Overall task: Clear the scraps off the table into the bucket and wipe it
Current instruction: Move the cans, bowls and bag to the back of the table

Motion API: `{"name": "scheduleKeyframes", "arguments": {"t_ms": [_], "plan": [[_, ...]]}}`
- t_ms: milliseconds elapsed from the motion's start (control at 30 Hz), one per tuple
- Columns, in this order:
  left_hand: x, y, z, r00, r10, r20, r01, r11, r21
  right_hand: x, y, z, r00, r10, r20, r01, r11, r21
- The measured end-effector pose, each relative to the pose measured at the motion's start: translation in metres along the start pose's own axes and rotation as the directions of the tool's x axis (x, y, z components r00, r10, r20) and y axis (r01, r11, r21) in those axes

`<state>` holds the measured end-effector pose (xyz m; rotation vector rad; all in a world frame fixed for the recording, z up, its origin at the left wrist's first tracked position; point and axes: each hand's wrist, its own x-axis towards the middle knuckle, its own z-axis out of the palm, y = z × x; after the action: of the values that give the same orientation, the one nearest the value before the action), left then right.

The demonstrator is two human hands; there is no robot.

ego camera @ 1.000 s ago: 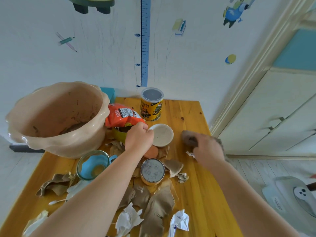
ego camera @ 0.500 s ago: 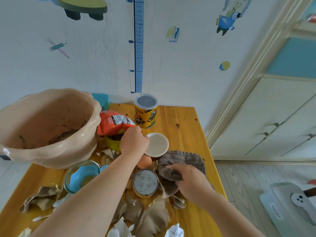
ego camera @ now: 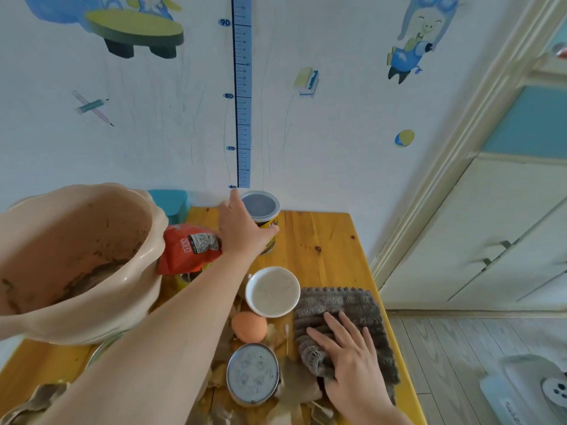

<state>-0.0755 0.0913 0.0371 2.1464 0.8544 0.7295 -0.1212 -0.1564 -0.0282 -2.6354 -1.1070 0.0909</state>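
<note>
The left grip (ego camera: 242, 231) reaches to the far middle of the surface (ego camera: 322, 240) and is wrapped round the tall can (ego camera: 264, 210), thumb across its front and fingers behind its left side. The right grip (ego camera: 349, 360) lies released, fingers straight and spread, pressing flat on the grey cloth (ego camera: 337, 305) at the near right. The scraps (ego camera: 294, 384), brown torn paper, lie along the near edge, between cloth and bucket (ego camera: 147, 256), which stands on the left with its rim hanging over the orange snack bag (ego camera: 190, 250). The likeliest trouble is the long left forearm: it crosses low over the crowded middle, and drawing the can back could knock the white bowl (ego camera: 273, 291) or set the orange egg-shaped thing (ego camera: 249, 326) rolling off the surface. The can looks held low, so it may tip if lifted fast. If the cloth is swept leftward now, it would shove the lidded tin (ego camera: 253, 374) and bowl along with the scraps rather than clearing paper alone.
</note>
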Motion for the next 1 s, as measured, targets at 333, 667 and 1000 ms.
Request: {"name": "scheduleKeyframes", "arguments": {"t_ms": [333,667,1000], "plan": [[0.026,-0.008,0.020,0.999,0.001,0.053,-0.012,0.977,0.214,0.003,0.003,0.000,0.998,-0.058,-0.033,0.054,0.993,-0.106],[0.037,0.043,0.062,0.991,0.016,0.130,-0.014,1.000,-0.017,0.004,0.002,-0.002,0.997,-0.031,-0.074,0.019,0.988,-0.155],[0.037,0.072,0.113,0.979,0.087,0.182,-0.077,0.995,-0.060,0.008,-0.001,0.007,0.972,-0.018,-0.235,-0.003,0.996,-0.090]]}}
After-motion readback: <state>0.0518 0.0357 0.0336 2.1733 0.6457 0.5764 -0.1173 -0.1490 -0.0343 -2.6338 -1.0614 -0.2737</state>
